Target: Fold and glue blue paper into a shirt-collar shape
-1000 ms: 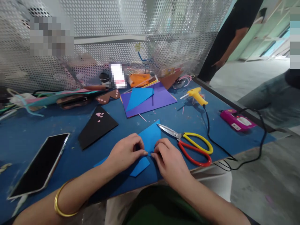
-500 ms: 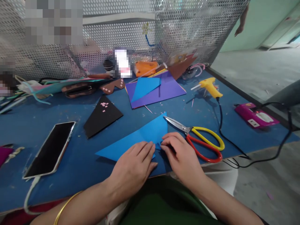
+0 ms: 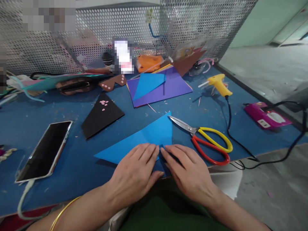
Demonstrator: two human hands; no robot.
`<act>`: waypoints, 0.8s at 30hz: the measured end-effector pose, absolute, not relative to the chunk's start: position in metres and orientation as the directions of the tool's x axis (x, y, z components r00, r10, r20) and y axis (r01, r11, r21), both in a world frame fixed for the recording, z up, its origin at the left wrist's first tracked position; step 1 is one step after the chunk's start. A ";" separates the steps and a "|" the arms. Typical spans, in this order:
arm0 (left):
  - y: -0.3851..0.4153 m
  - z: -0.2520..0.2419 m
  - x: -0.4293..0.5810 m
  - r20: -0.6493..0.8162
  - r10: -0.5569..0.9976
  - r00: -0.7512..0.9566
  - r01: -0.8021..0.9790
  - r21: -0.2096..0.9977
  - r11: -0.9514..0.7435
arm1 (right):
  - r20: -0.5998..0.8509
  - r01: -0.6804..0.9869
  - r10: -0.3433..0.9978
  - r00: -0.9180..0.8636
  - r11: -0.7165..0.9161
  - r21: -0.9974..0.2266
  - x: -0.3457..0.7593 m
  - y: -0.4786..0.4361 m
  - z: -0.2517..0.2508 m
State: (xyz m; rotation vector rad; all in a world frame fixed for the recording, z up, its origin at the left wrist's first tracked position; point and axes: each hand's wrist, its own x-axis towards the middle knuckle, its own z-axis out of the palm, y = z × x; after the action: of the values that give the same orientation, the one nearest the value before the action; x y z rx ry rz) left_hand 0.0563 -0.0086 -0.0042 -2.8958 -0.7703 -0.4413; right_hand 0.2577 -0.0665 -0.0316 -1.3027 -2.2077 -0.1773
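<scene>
A blue paper triangle (image 3: pixel 146 136) lies flat on the blue table (image 3: pixel 72 166) near its front edge. My left hand (image 3: pixel 136 171) rests flat on the paper's near side, fingers stretched out and together. Beside it, my right hand (image 3: pixel 186 170) also lies flat, fingers extended, its fingertips touching the paper where they meet those of the left hand. Neither hand holds anything. Scissors (image 3: pixel 207 141) with yellow and red handles lie just right of the paper, blades pointing at its upper corner.
A phone (image 3: pixel 44 150) with a cable lies at the left. A black triangle (image 3: pixel 102 115) and purple sheets (image 3: pixel 166 88) with a blue piece lie further back. A yellow glue gun (image 3: pixel 218 85), its black cord and a pink power strip (image 3: pixel 267 116) are right. Perforated metal screen behind.
Both hands went from pinching the paper's fold to lying flat on it. The blue paper now lies spread out as a wide triangle. The view has tilted down slightly.
</scene>
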 end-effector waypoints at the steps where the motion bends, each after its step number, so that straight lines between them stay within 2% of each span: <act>1: -0.008 -0.004 0.056 0.304 0.466 0.831 0.498 -0.030 -0.867 | 0.518 0.843 0.761 -0.390 0.521 -0.131 0.257 -0.066 -0.032; 9: -0.009 -0.003 0.058 0.311 0.459 0.832 0.499 -0.059 -0.865 | 0.476 0.861 0.763 -0.437 0.508 -0.023 0.252 -0.066 -0.027; 24: -0.020 -0.001 0.057 0.408 0.522 0.749 0.601 -0.084 -0.795 | 0.458 0.865 0.783 -0.421 0.498 -0.057 0.254 -0.070 -0.030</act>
State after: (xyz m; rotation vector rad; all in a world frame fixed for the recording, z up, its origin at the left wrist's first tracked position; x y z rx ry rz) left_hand 0.0574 -0.0196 -0.0007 -2.7374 -0.8905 -0.5454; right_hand 0.2535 -0.0695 -0.0299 -1.3621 -2.3185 -0.2607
